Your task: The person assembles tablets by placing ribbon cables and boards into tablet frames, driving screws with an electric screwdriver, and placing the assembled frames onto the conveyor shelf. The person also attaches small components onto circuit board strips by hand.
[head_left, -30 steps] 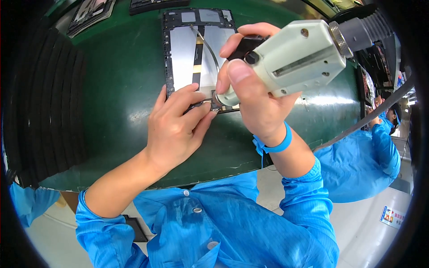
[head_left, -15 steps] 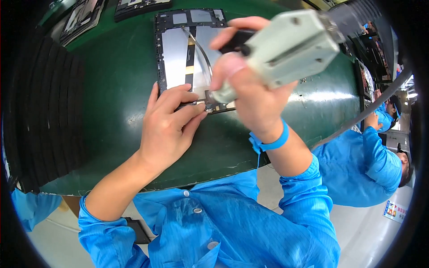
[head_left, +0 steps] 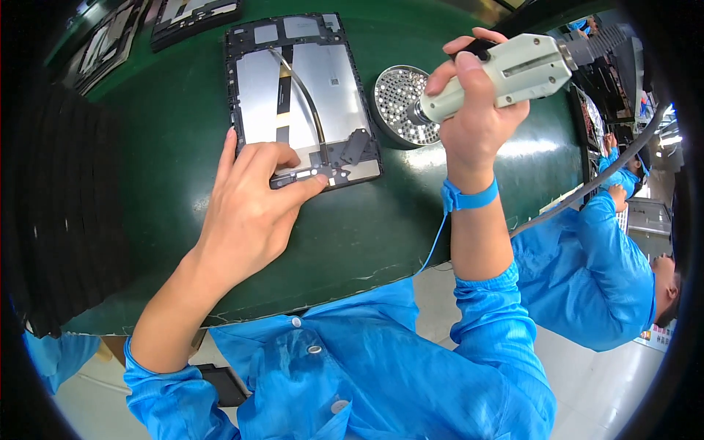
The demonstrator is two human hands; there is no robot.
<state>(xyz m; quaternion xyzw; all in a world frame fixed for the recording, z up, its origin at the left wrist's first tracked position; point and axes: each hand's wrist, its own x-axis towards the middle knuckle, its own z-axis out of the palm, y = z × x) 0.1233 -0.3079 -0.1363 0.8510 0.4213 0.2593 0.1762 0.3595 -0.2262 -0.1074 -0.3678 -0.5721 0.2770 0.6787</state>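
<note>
An opened tablet (head_left: pixel 330 88) with a silver back plate and black frame lies on the green table. Across its plate runs a loose dark cable (head_left: pixel 312 106), down to the small boards at the near edge. My left hand (head_left: pixel 249 191) grips that near edge, thumb pressed on the board and fingers bent over the left corner. In my right hand (head_left: pixel 480 121) is a pale green electric screwdriver (head_left: pixel 532 67), fingers wrapped round its grip. Its tip points down into a round metal screw dish (head_left: pixel 389 92) full of small shiny pits; whether a screw is on the tip is hidden.
A tall stack of black panels (head_left: pixel 66 205) stands at the left. More opened devices (head_left: pixel 194 18) lie at the far left. The screwdriver's grey cable (head_left: pixel 587 194) curves down the right side, near a co-worker in blue (head_left: pixel 587 271). A blue wrist strap (head_left: pixel 473 196) trails its cord.
My right hand has carried the screwdriver from the tablet's near edge rightward to the screw dish, which now shows. The view has shifted a little; my left hand stays at the tablet.
</note>
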